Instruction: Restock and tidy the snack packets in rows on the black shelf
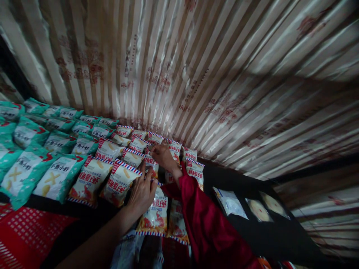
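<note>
Hands apart: left hand (143, 191), bare-armed, lies flat with fingers spread over the top of a near red-and-white packet (155, 215), not gripping it. Right hand (164, 155), in a red sleeve (202, 220), reaches farther in with its fingers curled at a far packet (150, 161), but the light is too dim to tell whether it grips. Red-and-white packets (89, 179) lie in overlapping rows around both hands, teal packets (25, 172) fill the left, and clear pouches (230, 201) lie right on the black shelf (263, 239), with striped satin cloth (224, 74) behind.
</note>
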Available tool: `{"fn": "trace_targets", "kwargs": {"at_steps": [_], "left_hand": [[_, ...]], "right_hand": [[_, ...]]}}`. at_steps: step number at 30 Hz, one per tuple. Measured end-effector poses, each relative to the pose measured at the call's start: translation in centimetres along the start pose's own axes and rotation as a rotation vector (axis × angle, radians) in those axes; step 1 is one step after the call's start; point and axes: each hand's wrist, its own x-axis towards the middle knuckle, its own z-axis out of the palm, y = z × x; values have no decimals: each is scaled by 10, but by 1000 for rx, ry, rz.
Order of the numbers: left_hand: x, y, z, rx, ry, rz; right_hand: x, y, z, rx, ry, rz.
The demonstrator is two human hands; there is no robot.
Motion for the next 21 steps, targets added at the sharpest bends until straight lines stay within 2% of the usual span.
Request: {"fn": "trace_targets", "kwargs": {"at_steps": [3,8,9,11,15,18,21], "left_hand": [[2,-1,5,-10,7,-23],[3,-6,11,-20,39,-54],[2,-7,12,-22,43,-49],[2,-10,15,-29,55,-35],[0,-14,23,-45,83,-14],[-1,-15,28,-43,110,13],[0,-13,29,-34,153,35]], "right_hand": [[-3,-5,1,17,15,6],[-36,-27,-8,-120,299,67],[-47,-33,-9,-120,297,73],[-71,-44,-8,-56,195,95],[-107,-56,9,-18,103,140],[-113,-54,15,5,86,160],[-102,-49,8,10,103,182]]}}
